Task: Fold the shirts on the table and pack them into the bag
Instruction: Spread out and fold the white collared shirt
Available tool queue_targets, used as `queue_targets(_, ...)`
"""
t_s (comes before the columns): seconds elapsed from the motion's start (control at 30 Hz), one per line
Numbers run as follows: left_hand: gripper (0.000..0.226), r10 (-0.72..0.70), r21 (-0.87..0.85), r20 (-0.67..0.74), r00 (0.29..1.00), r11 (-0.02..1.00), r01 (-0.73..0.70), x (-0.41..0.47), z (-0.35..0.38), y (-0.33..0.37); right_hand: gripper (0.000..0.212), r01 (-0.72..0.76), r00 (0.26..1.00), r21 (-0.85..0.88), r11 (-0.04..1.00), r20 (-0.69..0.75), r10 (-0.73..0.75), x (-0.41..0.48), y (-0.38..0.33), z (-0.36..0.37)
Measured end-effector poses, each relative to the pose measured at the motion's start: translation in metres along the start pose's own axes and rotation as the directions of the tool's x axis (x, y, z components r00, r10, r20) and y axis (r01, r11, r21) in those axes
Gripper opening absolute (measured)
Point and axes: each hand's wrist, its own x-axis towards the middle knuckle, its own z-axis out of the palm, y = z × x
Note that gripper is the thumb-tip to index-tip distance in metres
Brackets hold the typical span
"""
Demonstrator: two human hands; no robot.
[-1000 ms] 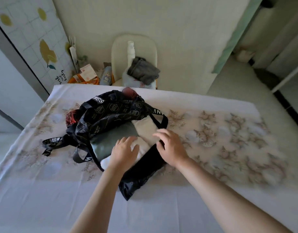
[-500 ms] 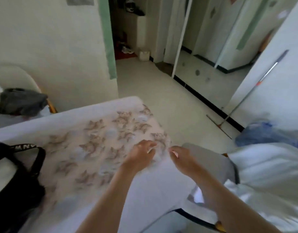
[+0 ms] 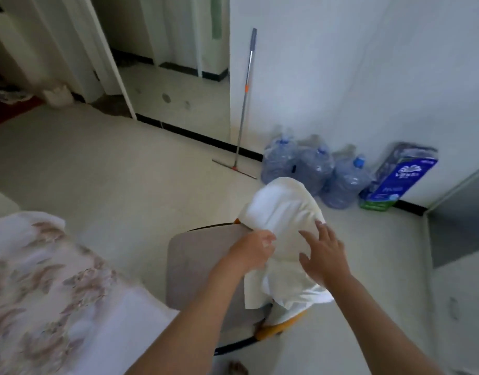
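Head view. We see a white shirt [image 3: 280, 220] draped over the back of a chair [image 3: 200, 263], hanging down on the seat side, well apart from the desk [image 3: 43, 280].

The left hand [image 3: 256, 249] has its fingers curled into a fold at the shirt's left edge, gripping the cloth.

The right hand [image 3: 323, 255] is spread wide, fingers straight and splayed, holding nothing. It lies over the middle of the shirt; we cannot tell whether the palm presses the cloth or sits just above it.

The chair has a grey seat and an orange leg [image 3: 276, 330] showing below the shirt's hem.

The desk, under a pale cloth with a brown floral print, fills the lower left, just beside the chair.

Against the far wall stand three blue water jugs [image 3: 312, 169] in a row, touching one another. A blue pack [image 3: 400, 180] leans just to their right. A long-handled squeegee [image 3: 242, 104] leans on the wall to their left, its blade on the floor [image 3: 97, 171].
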Motion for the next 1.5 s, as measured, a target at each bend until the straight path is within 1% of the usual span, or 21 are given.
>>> queue_targets(0.07, 0.043, 0.059, 0.107, 0.127, 0.990, 0.992, -0.072, 0.028, 0.032, 0.018, 0.069, -0.038, 0.996, 0.050, 0.998, 0.088, 0.033, -0.006, 0.037, 0.011)
queue_targets(0.13, 0.050, 0.117, 0.219, 0.251, 0.961, 0.960, -0.174, 0.045, 0.062, 0.031, 0.057, -0.072, 0.989, 0.212, 0.975, 0.142, 0.043, -0.013, 0.062, 0.025)
queue_targets(0.2, 0.048, 0.122, 0.198, 0.302, 0.946, 0.962, -0.188, 0.051, 0.089, 0.038, 0.039, -0.080, 0.994, 0.365, 0.928, 0.099, 0.047, -0.015, 0.075, 0.035)
queue_targets(0.3, 0.039, 0.117, 0.127, 0.245, 0.963, 0.980, -0.151, 0.053, 0.116, 0.036, 0.017, -0.102, 0.994, 0.394, 0.913, 0.018, 0.103, -0.006, 0.078, 0.034)
queue_targets(0.4, 0.024, 0.176, 0.146, 0.132, 0.976, 0.970, -0.195, 0.057, 0.122, 0.022, 0.018, -0.124, 0.991, 0.369, 0.921, -0.002, 0.134, 0.002, 0.076, 0.028)
queue_targets(0.43, 0.029, 0.186, 0.166, 0.126, 0.974, 0.964, -0.206, 0.056, 0.122, 0.020, 0.018, -0.133, 0.989, 0.404, 0.905, 0.000, 0.145, 0.003, 0.077, 0.026)
queue_targets(0.53, 0.060, 0.170, 0.304, 0.197, 0.966, 0.926, -0.225, 0.044, 0.127, 0.018, 0.016, -0.154, 0.988, 0.448, 0.881, 0.064, 0.140, 0.001, 0.078, 0.026)
queue_targets(0.57, 0.062, 0.177, 0.348, 0.202, 0.963, 0.906, -0.240, 0.039, 0.133, 0.017, 0.015, -0.157, 0.988, 0.464, 0.872, 0.081, 0.134, 0.000, 0.077, 0.027)
queue_targets(0.6, 0.056, 0.202, 0.368, 0.182, 0.962, 0.894, -0.257, 0.036, 0.141, 0.015, 0.016, -0.158, 0.987, 0.480, 0.863, 0.090, 0.131, -0.001, 0.075, 0.029)
queue_targets(0.67, 0.035, 0.235, 0.327, 0.101, 0.967, 0.910, -0.256, 0.034, 0.150, 0.014, 0.023, -0.156, 0.987, 0.490, 0.858, 0.101, 0.123, -0.005, 0.073, 0.033)
queue_targets(0.77, 0.024, 0.217, 0.232, 0.099, 0.971, 0.944, -0.235, 0.043, 0.139, 0.012, 0.037, -0.133, 0.991, 0.484, 0.865, 0.090, 0.102, -0.012, 0.074, 0.036)
queue_targets(0.83, 0.022, 0.196, 0.232, 0.186, 0.963, 0.943, -0.237, 0.048, 0.121, 0.011, 0.048, -0.094, 0.995, 0.468, 0.879, 0.065, 0.072, -0.013, 0.072, 0.033)
queue_targets(0.9, 0.026, 0.171, 0.249, 0.252, 0.953, 0.940, -0.234, 0.051, 0.104, 0.012, 0.069, -0.047, 0.997, 0.403, 0.914, 0.079, 0.017, -0.012, 0.064, 0.029)
queue_targets(0.97, 0.028, 0.127, 0.225, 0.243, 0.962, 0.957, -0.184, 0.054, 0.082, 0.019, 0.095, -0.002, 0.996, 0.320, 0.947, 0.084, -0.027, -0.011, 0.055, 0.028)
queue_targets(1.03, 0.027, 0.111, 0.109, 0.183, 0.977, 0.985, -0.133, 0.056, 0.059, 0.032, 0.104, 0.011, 0.998, 0.227, 0.974, 0.061, -0.025, -0.009, 0.050, 0.027)
queue_targets(1.1, 0.027, 0.137, 0.038, 0.109, 0.985, 0.989, -0.142, 0.058, 0.033, 0.049, 0.087, -0.008, 1.000, 0.182, 0.983, -0.002, 0.009, -0.003, 0.045, 0.023)
queue_targets(1.2, 0.027, 0.191, 0.038, 0.013, 0.982, 0.981, -0.191, 0.058, -0.002, 0.070, 0.049, -0.015, 0.964, 0.226, 0.974, -0.254, 0.074, 0.013, 0.039, 0.003)
queue_targets(1.3, 0.016, 0.210, 0.039, -0.054, 0.976, 0.977, -0.208, 0.059, -0.026, 0.076, 0.042, 0.092, 0.923, 0.308, 0.947, -0.382, 0.034, 0.030, 0.029, -0.027)
queue_targets(1.33, 0.016, 0.205, 0.061, -0.055, 0.977, 0.978, -0.201, 0.058, -0.032, 0.075, 0.044, 0.121, 0.919, 0.352, 0.928, -0.394, 0.030, 0.033, 0.026, -0.037)
queue_targets(1.43, 0.048, 0.226, 0.312, 0.007, 0.974, 0.925, -0.217, 0.057, -0.038, 0.069, 0.040, 0.130, 0.909, 0.338, 0.932, -0.416, 0.024, 0.041, 0.018, -0.056)
queue_targets(1.5, 0.062, 0.194, 0.371, 0.068, 0.979, 0.906, -0.206, 0.057, -0.031, 0.064, 0.027, 0.003, 0.968, 0.249, 0.969, -0.246, 0.060, 0.049, 0.019, -0.054)
